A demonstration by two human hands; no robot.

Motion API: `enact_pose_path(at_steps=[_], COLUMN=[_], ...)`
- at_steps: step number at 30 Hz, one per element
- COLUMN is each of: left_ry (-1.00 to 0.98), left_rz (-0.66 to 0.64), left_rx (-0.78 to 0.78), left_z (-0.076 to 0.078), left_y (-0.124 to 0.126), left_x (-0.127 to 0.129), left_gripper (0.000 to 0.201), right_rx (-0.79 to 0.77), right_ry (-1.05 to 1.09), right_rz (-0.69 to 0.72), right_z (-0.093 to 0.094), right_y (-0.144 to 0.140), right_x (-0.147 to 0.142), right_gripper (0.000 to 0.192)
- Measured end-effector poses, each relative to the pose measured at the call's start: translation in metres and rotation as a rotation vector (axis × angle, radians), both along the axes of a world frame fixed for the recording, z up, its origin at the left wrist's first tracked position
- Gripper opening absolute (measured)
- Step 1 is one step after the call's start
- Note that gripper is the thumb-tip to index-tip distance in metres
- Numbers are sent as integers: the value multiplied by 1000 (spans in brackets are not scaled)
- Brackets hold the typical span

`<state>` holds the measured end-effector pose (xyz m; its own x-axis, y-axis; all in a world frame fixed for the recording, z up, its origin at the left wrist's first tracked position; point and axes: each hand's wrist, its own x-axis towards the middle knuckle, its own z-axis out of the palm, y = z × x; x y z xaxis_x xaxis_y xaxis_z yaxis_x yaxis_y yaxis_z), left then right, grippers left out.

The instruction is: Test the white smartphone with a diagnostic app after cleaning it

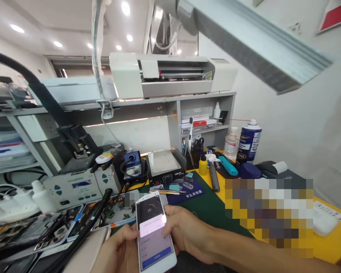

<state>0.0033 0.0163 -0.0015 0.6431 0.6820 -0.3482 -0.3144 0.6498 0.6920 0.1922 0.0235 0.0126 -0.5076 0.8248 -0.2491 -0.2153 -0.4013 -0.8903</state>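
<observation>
At the far left, shelves run off the frame edge, and a thick black hose (31, 81) arcs down to a clamp. Near left, a heap of opened phones and boards (39, 231) is too tangled to count. Behind it sit one grey soldering station (74, 185) and one white squeeze bottle (41, 195).

The left hand (121, 248), partly cut off by the lower edge, cups the white phone (153, 235) from beneath, fingers wrapped on its left side. The right hand (182, 229) grips the phone's right edge, thumb on the lit screen. The phone lies near centre, low in view, above a green mat (213, 210).

Farther back stand one heating plate (165, 163) and one white machine (161, 74) on the top shelf. To the right are one yellow bottle (202, 165), one clear bottle (231, 144) and one blue spray can (249, 141). A pixelated patch hides part of the yellow table (333, 242). A blurred lamp arm (258, 41) crosses the upper right.
</observation>
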Motion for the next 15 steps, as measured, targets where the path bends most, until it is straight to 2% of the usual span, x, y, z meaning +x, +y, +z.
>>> enact_pose_path(at_steps=[3,10,15], left_ry=[25,88,90], left_rz=[27,65,74], left_rx=[29,40,44], left_z=[2,-2,-6], left_y=[-2,-6,-7], left_x=[2,4,7], left_gripper=[55,31,34], right_rx=[6,-8,-3], right_ry=[-10,-26,-2], right_rz=[19,1,14], right_z=[2,0,-3], right_y=[-2,-1,-2], right_x=[0,-2,0], right_gripper=[50,53,51])
